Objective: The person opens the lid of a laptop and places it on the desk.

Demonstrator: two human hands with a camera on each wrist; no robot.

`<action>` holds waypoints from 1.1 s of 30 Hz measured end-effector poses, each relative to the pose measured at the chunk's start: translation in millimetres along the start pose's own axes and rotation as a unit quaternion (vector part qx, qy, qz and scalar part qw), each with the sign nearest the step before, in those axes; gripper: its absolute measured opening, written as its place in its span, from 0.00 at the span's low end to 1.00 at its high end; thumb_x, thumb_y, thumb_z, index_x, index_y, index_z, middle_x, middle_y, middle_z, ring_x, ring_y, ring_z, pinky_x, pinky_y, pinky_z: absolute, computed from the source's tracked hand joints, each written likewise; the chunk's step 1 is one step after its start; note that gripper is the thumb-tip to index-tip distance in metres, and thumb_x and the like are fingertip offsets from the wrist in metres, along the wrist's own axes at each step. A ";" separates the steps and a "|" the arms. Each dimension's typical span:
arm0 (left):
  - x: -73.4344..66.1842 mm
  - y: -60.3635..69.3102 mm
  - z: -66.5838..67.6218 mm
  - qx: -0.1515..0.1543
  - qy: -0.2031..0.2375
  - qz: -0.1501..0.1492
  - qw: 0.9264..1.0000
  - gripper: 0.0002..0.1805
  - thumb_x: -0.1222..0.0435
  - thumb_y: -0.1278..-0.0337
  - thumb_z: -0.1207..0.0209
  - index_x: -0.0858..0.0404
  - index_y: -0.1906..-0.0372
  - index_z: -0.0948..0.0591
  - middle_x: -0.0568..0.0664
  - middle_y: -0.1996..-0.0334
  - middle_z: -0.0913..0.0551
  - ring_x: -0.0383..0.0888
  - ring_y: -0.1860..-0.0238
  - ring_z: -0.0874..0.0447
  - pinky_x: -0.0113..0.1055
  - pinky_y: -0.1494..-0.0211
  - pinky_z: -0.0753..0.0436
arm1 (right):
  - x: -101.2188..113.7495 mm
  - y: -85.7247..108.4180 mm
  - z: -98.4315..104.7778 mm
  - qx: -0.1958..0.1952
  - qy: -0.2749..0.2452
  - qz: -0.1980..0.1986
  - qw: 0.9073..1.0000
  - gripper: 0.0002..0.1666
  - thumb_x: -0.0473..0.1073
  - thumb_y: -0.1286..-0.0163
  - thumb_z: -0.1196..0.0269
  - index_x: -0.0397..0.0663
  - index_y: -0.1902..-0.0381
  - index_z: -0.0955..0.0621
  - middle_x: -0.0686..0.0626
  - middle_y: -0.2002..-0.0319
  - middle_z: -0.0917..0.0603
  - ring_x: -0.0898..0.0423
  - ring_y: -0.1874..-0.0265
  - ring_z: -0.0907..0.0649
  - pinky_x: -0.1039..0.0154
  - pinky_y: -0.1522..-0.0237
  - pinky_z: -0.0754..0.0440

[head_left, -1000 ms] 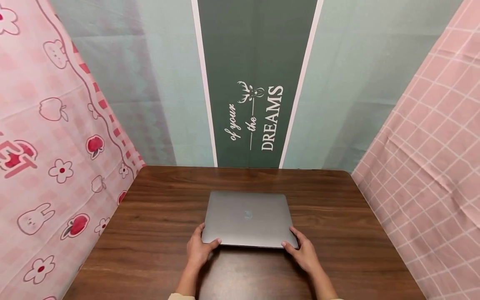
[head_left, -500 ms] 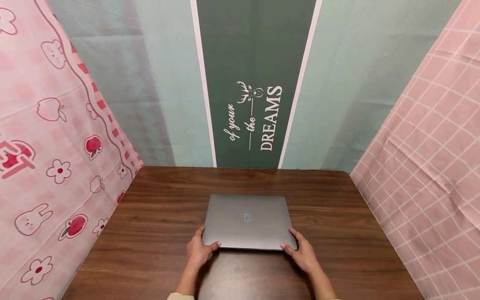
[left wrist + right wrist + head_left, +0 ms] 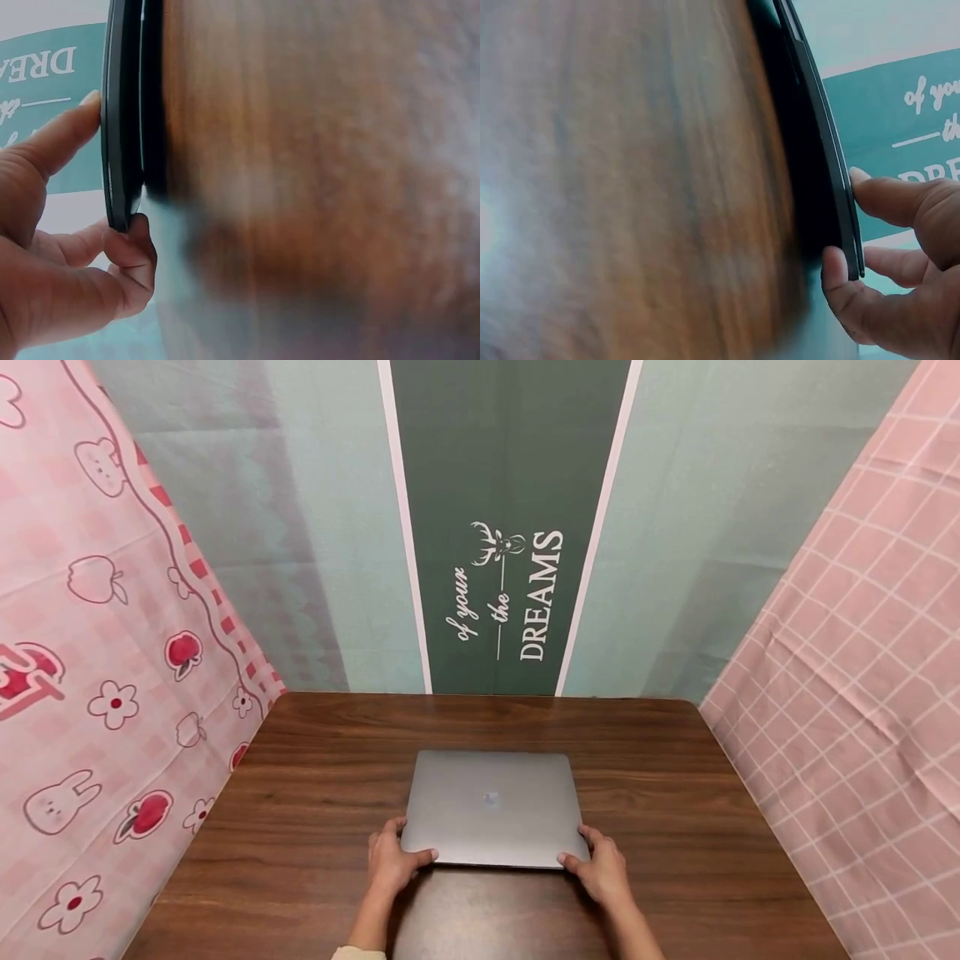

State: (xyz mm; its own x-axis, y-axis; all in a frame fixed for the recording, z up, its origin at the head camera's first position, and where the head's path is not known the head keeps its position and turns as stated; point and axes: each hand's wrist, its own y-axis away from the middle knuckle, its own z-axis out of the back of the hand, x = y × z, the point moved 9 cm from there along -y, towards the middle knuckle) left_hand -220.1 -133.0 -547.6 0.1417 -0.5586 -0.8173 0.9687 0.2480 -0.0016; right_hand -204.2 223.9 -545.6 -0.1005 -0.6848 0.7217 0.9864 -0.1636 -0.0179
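A closed grey laptop (image 3: 491, 814) with a small logo lies flat at the middle of the wooden table. My left hand (image 3: 390, 862) grips its near left corner, thumb on the lid and fingers at the side. At the near right corner my right hand (image 3: 602, 868) holds it the same way. The left wrist view has the laptop's dark edge (image 3: 124, 112) between thumb and curled fingers of the left hand (image 3: 67, 255). In the right wrist view the right hand (image 3: 907, 262) pinches the edge (image 3: 832, 150), a fingertip beneath it.
The brown wooden table (image 3: 315, 810) reaches back to a green and teal curtain (image 3: 345, 527) with white lettering. A pink patterned cloth (image 3: 142, 735) hangs along the left side and a pink checked cloth (image 3: 847, 693) along the right.
The laptop has come slightly nearer to me and a little to the left, with both hands still gripping its near corners.
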 end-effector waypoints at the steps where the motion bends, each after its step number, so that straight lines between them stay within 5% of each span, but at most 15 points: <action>1: -0.1 0.5 -0.4 0.011 0.001 0.012 1.000 0.42 0.64 0.78 0.23 0.74 0.48 0.27 0.71 0.54 0.28 0.66 0.49 0.33 0.55 0.49 0.31 | 0.9 1.0 -0.7 0.000 0.004 0.000 1.000 0.38 0.41 0.53 0.26 0.26 0.47 0.27 0.32 0.60 0.21 0.36 0.58 0.23 0.43 0.55 0.28; 13: -0.8 -3.1 -3.0 0.034 -0.074 0.022 0.996 0.43 0.61 0.76 0.22 0.73 0.46 0.27 0.71 0.55 0.27 0.68 0.54 0.31 0.54 0.51 0.31 | 9.5 5.5 -5.5 -0.011 0.046 -0.010 0.999 0.37 0.38 0.52 0.27 0.24 0.47 0.27 0.23 0.55 0.27 0.28 0.52 0.28 0.40 0.51 0.31; 33: 0.3 -3.7 -8.5 0.037 -0.089 0.020 0.995 0.44 0.62 0.77 0.22 0.74 0.46 0.28 0.72 0.57 0.30 0.69 0.54 0.30 0.55 0.51 0.29 | 9.2 5.5 -8.9 0.007 0.069 -0.028 0.997 0.36 0.38 0.51 0.28 0.25 0.47 0.27 0.23 0.55 0.29 0.26 0.55 0.28 0.39 0.55 0.29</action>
State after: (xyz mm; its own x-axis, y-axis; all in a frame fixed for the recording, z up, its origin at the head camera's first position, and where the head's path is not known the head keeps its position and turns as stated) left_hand -225.3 -127.4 -552.8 0.2085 -0.6820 -0.7010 0.9728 0.2187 0.0766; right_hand -200.9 210.4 -545.2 -0.1709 -0.7664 0.6193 0.9805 -0.1944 0.0299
